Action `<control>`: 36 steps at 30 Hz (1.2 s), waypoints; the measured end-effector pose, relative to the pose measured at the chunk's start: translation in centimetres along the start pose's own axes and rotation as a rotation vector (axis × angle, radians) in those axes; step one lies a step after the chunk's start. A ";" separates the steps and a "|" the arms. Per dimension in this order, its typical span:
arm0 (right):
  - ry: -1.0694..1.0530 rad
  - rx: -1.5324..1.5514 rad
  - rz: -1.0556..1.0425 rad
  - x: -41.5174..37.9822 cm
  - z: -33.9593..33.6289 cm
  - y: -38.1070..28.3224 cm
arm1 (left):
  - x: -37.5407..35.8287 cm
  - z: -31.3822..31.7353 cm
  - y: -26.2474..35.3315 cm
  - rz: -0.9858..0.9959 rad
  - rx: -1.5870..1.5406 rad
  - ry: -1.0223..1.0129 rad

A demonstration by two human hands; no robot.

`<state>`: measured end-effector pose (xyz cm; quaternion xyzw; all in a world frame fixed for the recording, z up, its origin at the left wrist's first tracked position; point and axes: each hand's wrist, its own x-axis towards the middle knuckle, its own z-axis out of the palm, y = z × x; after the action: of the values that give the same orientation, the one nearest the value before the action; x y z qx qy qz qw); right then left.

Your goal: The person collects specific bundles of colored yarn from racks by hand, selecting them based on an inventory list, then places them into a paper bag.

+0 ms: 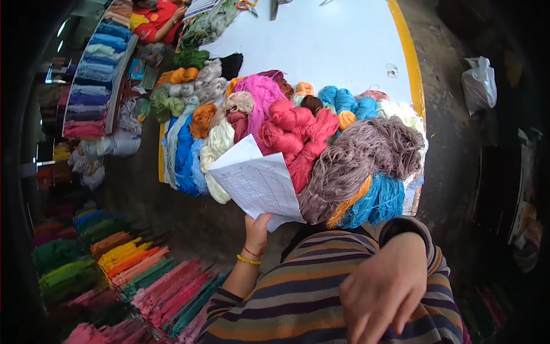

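My left hand (257, 230) grips the lower edge of some white paper sheets (258, 186) printed with a table grid. The sheets tilt in front of the yarn at the table's near edge. A yellow bead bracelet and a red string circle that wrist. Close to my striped top, my right hand (385, 289) hangs with loosely bent, slightly parted fingers and nothing visible in it. Beyond the paper lie red yarn skeins (295, 129), a pink skein (260, 97) and cream yarn (217, 152). Grey-brown yarn (358, 163) and turquoise yarn (378, 200) spill over the front edge.
A white table (321, 43) with yellow edging stretches ahead. Orange scissors (247, 6) lie at its far end, near a person in a red shirt (154, 20). Yarn shelves (94, 74) stand at left, more hanks (132, 264) lower left. A white bag (479, 86) is at right.
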<state>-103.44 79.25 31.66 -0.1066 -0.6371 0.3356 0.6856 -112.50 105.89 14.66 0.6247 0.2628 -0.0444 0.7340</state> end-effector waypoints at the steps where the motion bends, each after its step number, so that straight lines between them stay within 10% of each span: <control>1: -0.002 0.004 0.027 -0.8 -0.3 1.4 | -0.3 -0.5 0.0 -0.007 -0.003 0.019; 3: 0.268 -0.056 0.498 -2.8 -0.8 3.5 | -1.0 -1.2 0.3 0.005 -0.031 0.063; 6: 0.335 -1.260 1.192 -4.7 -0.7 10.5 | -2.3 -3.3 0.0 0.042 -0.066 0.119; 10: 0.018 -1.900 1.178 -13.7 -0.5 19.5 | -5.1 -6.1 -0.3 0.077 -0.096 0.188; 17: 0.081 -1.815 1.272 -12.7 -0.1 19.1 | -8.4 -9.2 -2.2 0.090 -0.124 0.239; 22: 0.805 -1.423 0.996 -9.7 1.0 13.7 | -9.1 -9.3 -2.5 0.109 -0.152 0.201; 25: 1.493 -0.561 0.258 -14.3 0.9 7.7 | -9.5 -8.2 -1.8 0.149 -0.166 0.190; 28: 1.489 -0.386 -0.347 -11.3 2.4 -2.7 | -9.5 -7.1 -1.6 0.164 -0.162 0.198; 31: 1.293 -0.607 -0.471 -14.6 2.8 -12.4 | -9.2 -4.7 -1.4 0.162 -0.131 0.218; 32: 1.566 -1.391 -0.228 -15.8 2.2 -15.0 | -9.1 -3.5 -1.6 0.164 -0.135 0.217; 36: 1.378 -0.742 -0.457 -12.2 1.4 -24.1 | -8.2 2.8 -1.6 0.164 -0.159 0.210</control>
<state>-96.51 53.48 35.88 -0.3769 -0.1480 -0.1864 0.8951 -119.19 100.73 17.09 0.5853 0.2887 0.1023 0.7508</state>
